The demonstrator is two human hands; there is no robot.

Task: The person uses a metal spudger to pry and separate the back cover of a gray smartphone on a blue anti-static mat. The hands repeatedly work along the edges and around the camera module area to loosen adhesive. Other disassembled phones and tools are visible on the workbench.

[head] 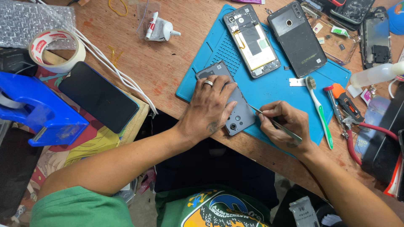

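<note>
— While the left hand [209,107] is lying flat on the grey flat phone body [229,98], what is the other hand doing?

— The right hand [283,126] is pinching thin silver metal tweezers [273,122]. Its fingers are curling shut around them, and the tip is touching the right edge of the phone body.

— Are the left fingers gripping anything?

— No. They are spreading open and pressing down on the phone body. One finger is wearing a ring.

— Where is that phone body sitting?

— It is resting on the near left corner of the blue rubber work mat [269,84], which is lying on the brown wooden table [168,63].

— Which way is it pointing?

— Its long side is running from far-left to near-right. The end with the round camera hole is pointing toward the person.

— What else is lying nearby?

— An opened phone with its insides showing [251,40] and a black phone back [298,38] are lying farther up the mat, slanting the same way. A white and green toothbrush [319,111] is lying just right of the right hand.
</note>
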